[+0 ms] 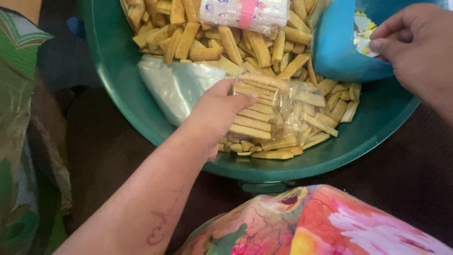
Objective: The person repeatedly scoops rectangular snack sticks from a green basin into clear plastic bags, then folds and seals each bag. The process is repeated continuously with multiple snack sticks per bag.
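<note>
L hand mid-frame, fingers closed on clear bag of biscuit sticks in green basin. R hand upper right, fingers pinching blue scoop.

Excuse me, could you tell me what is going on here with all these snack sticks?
A person is bent over a large green basin heaped with yellow fried sticks. The left hand rests on a clear plastic bag partly filled with neatly stacked sticks, lying in the basin. The right hand grips the edge of a blue scoop-like container at the basin's right side. A bundle of empty clear bags with a pink band lies on the sticks.
</note>
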